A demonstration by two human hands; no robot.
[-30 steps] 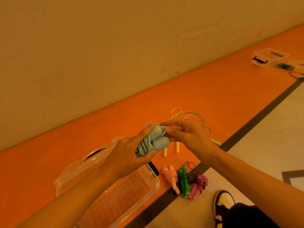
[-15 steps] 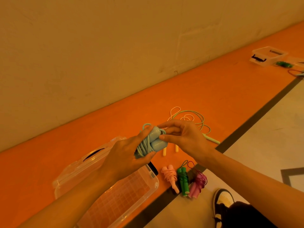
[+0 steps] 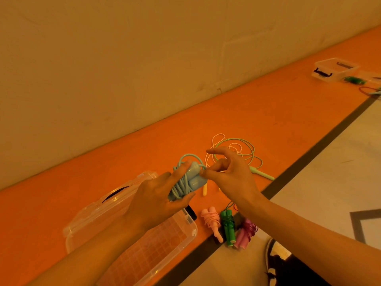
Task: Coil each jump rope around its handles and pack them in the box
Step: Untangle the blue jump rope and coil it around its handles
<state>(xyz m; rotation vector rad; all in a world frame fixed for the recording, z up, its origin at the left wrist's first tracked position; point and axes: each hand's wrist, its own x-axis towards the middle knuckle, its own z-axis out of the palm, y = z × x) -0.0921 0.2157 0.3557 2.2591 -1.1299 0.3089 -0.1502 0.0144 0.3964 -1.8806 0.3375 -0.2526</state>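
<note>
left hand (image 3: 156, 201) grips the light blue plastic jump rope (image 3: 189, 179), coiled around its paired handles, in the air near the open clear plastic box (image 3: 191, 231), steadying it while right hand (image 3: 231, 178) pinches the last loop, apparently to tuck it; bundle not yet packed.
</note>
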